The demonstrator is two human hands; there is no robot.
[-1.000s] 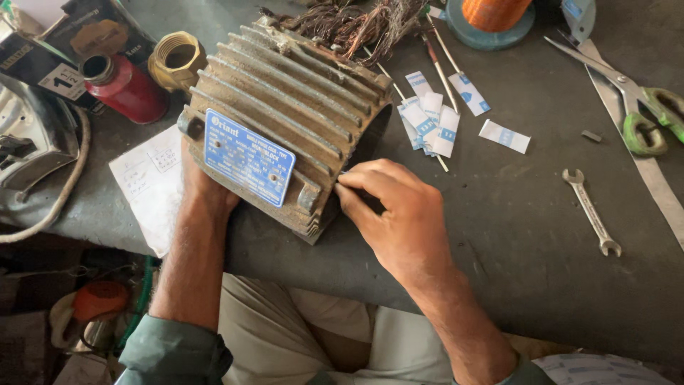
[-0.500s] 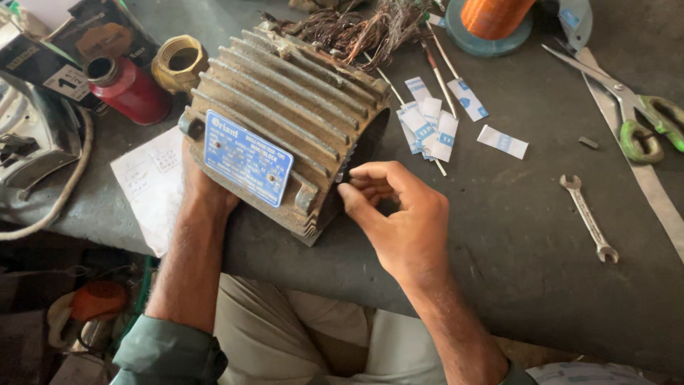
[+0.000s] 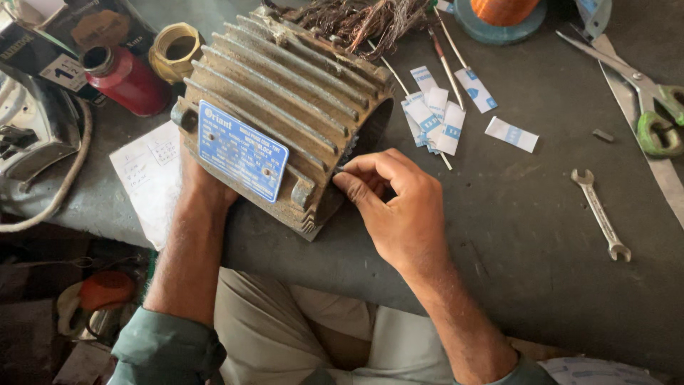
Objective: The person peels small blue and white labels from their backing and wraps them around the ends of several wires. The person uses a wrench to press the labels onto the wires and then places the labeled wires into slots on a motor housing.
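While the finned motor housing (image 3: 285,121) lay on the bench (image 3: 513,235), the left hand (image 3: 203,187) braced its near side and the right hand (image 3: 395,207) pinched something small at its open rim.

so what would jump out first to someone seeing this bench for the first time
The big rusty finned motor housing with its blue nameplate fills the middle of the dark workbench. The left hand steadies it from the near side, while the right hand pinches something small at its open end. Tangled copper wires spill from the far end, and a spanner lies to the right.
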